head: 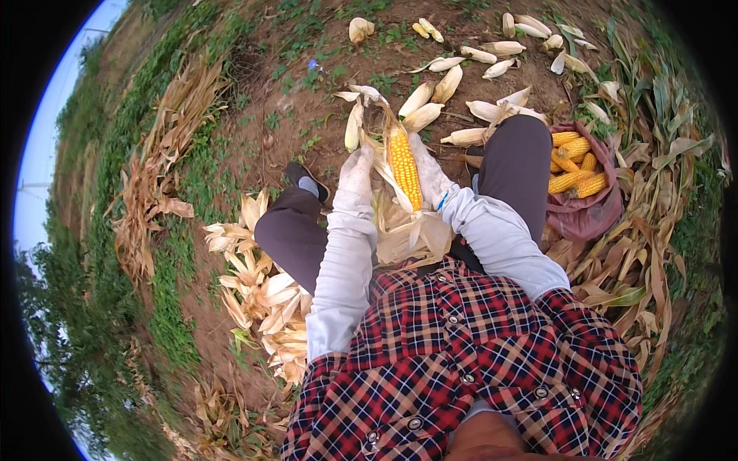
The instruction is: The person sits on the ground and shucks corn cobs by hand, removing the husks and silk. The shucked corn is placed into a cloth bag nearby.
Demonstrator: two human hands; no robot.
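An ear of yellow corn (405, 168) stands bared between my two gloved hands, its pale husk (418, 233) peeled down toward my lap. My right hand (429, 170), in a dirty whitish glove, lies along the right side of the ear and grips it or its husk. On the other side my left hand (357, 167), gloved too, is at the peeled husk; its fingers are partly hidden, so its hold is unclear. Just beyond the left hand lies an ear still in its husk (353, 127).
Several husked-over ears (424, 117) lie on the soil ahead. A reddish sack (588, 216) of bare yellow ears (568, 167) stands beside my right knee. Loose husks (277, 299) are heaped by my left thigh. Dry corn stalks (646, 230) lie at the far right, others (155, 167) at left.
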